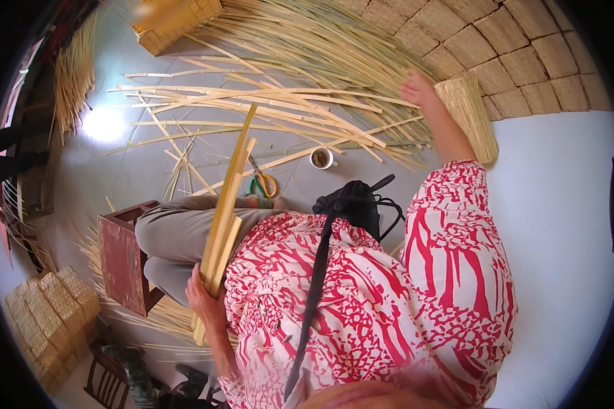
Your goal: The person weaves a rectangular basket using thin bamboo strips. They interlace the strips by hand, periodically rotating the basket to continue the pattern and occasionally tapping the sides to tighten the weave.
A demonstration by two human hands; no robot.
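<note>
My left hand (205, 298) is closed around the lower part of a bundle of flat, pale bamboo strips (226, 208). The bundle stands slanted across my lap, and its longest strip rises above the others. Stretched out to the far right, my right hand (417, 88) has its fingers curled in; what they grip, if anything, is too small to make out. Long greenish bamboo strips (307, 44) lie spread beside that hand. A woven bamboo piece (467, 116) stands just right of its wrist.
Scissors (263, 185) with green and orange handles lie near my feet, left of a white cup (322, 158). A black bag (351, 206) hangs at my waist. On the left are a worn red stool (123, 266) and woven baskets (48, 307). Woven blocks (518, 68) are stacked by the wall.
</note>
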